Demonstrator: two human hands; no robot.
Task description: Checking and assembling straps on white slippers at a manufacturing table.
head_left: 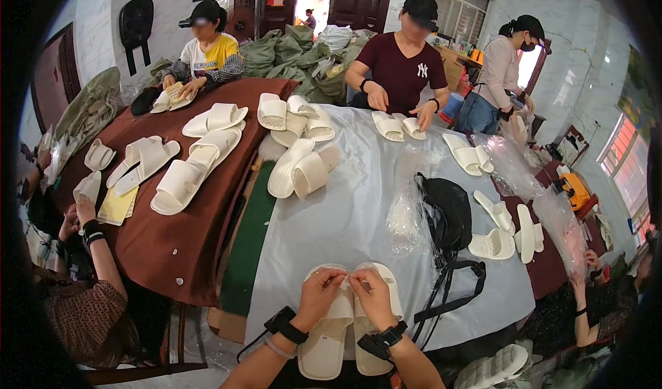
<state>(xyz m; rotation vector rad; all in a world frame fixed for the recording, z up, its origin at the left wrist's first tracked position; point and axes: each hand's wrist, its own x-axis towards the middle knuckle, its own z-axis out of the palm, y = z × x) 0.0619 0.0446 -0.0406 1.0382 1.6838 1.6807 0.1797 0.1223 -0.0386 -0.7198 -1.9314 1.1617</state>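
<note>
A pair of white slippers lies side by side at the near edge of the table, the left slipper (321, 351) next to the right slipper (369, 368). Over the left one is my left hand (321, 294), its thumb and fingertips pinched together. My right hand (372, 296) is pinched in the same way above the other slipper, the two sets of fingertips almost meeting. Whatever is between the fingers, if anything, is too small to make out. Both wrists wear black straps with small devices.
A grey-blue cloth (345, 223) covers my table. A black bag (445, 213) with trailing straps and clear plastic bags (410, 213) lie right of centre. More slippers (314, 170) are spread on it and on the brown-covered table (158, 251) at left. Several people work around the tables.
</note>
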